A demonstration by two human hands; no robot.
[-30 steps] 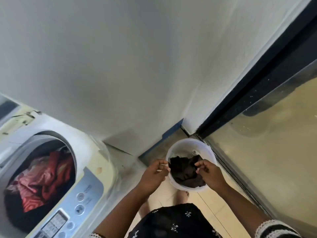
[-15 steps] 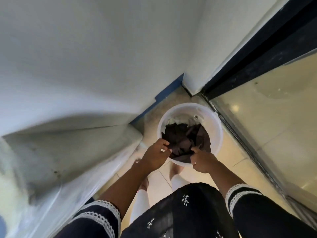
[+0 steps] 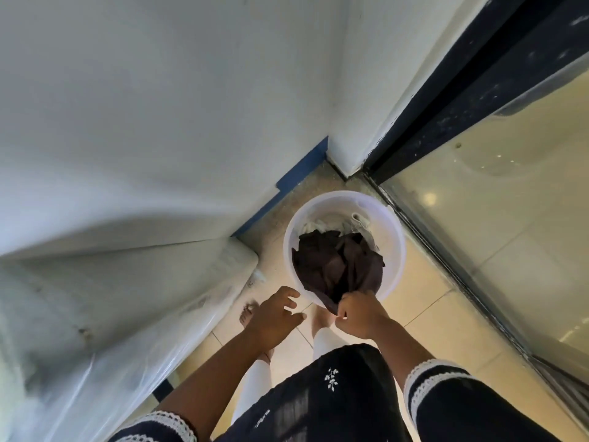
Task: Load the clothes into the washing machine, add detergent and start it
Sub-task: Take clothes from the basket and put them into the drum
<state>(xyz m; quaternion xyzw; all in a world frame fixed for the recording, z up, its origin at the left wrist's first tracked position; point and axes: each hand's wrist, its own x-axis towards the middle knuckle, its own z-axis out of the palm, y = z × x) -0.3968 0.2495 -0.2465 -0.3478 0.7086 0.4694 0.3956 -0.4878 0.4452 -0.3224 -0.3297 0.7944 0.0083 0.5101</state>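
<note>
A white plastic bucket (image 3: 393, 260) stands on the tiled floor in the corner ahead of me. Inside it lies a dark brown garment (image 3: 334, 266) on top of some pale cloth (image 3: 331, 220). My right hand (image 3: 358, 315) is shut on the near edge of the dark garment at the bucket's front rim. My left hand (image 3: 274, 317) hovers just left of the rim, fingers spread and holding nothing. The white side of the washing machine (image 3: 127, 314), wrapped in clear plastic, fills the lower left; its tub and controls are out of view.
A white wall (image 3: 159, 106) rises behind the machine and bucket, with a blue skirting strip (image 3: 302, 167). A dark door frame (image 3: 462, 100) and a glass sliding door (image 3: 510, 218) run along the right. My bare feet (image 3: 247, 314) stand on the beige tiles near the bucket.
My view has swung down and right, off the machine's open tub to the bucket. My left hand has let go of the dark garment and drawn back; my right hand still grips it.
</note>
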